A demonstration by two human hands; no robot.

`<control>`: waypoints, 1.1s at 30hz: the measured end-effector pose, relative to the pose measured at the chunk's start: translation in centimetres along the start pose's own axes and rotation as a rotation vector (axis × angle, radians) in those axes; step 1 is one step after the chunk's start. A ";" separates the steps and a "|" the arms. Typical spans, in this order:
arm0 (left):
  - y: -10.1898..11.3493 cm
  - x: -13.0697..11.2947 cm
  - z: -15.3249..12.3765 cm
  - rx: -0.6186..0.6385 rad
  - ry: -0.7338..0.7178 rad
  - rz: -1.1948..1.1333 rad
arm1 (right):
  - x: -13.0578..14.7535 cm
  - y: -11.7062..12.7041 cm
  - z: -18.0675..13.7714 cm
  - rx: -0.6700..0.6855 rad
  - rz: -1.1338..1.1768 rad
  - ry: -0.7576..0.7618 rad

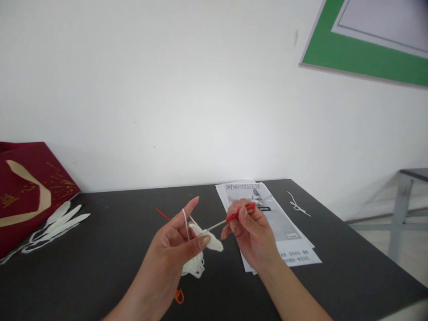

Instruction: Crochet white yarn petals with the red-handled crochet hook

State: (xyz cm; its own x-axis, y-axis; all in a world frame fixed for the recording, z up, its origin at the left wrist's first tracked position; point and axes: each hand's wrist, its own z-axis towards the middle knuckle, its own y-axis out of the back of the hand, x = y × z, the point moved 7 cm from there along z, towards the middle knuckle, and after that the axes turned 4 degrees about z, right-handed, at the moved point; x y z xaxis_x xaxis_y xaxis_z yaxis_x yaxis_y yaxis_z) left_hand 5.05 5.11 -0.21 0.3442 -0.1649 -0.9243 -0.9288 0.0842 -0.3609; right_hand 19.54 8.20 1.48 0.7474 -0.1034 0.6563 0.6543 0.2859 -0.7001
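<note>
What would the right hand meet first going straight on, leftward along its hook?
Likely the white yarn piece in the left hand; the red-handled hook in the right hand seems to reach it, though depth is unclear.

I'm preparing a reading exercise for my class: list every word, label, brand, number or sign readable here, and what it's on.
"百合花图解", probably: heading on the printed sheet; slightly blurred.
Black label and smaller print on that sheet: too blurred to read.
Print on the sheet beneath: too blurred.
Gold marks on the dark red bag: too unclear to read.
</note>
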 end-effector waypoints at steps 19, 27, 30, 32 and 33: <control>0.0 -0.6 -0.2 0.007 -0.024 0.031 | -2.9 0.9 -0.4 -0.158 0.131 -0.216; 0.8 -1.8 -0.5 -0.274 -0.311 0.129 | -2.5 0.8 -0.9 -0.216 -0.028 -0.134; 0.9 -1.5 -0.4 -0.279 -0.326 0.107 | -2.9 0.7 -1.0 -0.218 -0.010 -0.150; 0.7 -1.1 -0.1 -0.226 -0.275 0.038 | -3.3 0.6 -0.9 -0.213 0.028 -0.186; 0.6 -0.9 0.1 -0.197 -0.242 0.002 | -3.5 0.7 -0.9 -0.214 0.053 -0.208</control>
State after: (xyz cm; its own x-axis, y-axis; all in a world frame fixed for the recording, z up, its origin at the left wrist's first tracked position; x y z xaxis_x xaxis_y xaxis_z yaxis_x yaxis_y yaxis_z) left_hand 4.20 5.37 0.45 0.3432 0.0760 -0.9362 -0.9301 -0.1118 -0.3500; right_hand 17.44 7.90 -1.59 0.7558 0.1094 0.6456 0.6413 0.0759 -0.7636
